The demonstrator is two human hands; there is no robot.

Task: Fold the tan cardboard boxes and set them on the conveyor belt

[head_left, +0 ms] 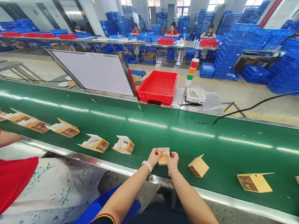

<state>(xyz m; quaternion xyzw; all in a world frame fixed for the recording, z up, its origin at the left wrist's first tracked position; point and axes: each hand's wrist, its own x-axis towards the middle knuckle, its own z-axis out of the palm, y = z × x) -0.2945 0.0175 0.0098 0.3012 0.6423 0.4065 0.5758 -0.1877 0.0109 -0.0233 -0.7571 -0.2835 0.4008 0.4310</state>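
Observation:
On the green conveyor belt (149, 133) directly before me stands a small yellow-brown cardboard box (163, 160) with its top flap raised. My left hand (153, 158) grips its left side, and my right hand (173, 161) grips its right side, thumbs over the top. What lies inside is hidden. To the left are open boxes with white contents, the nearest box (123, 145) and another box (94, 143). On the right, a box with a lifted flap (198, 166) sits close to my right hand, and a brown printed box (254, 182) lies farther along.
A co-worker in a red top (16, 180) is at my left. Behind the belt are a white panel (93, 73), a red tray (142, 90), a signal light (192, 72) and a white device (195, 95). A black cable (247, 109) hangs over the belt's far edge.

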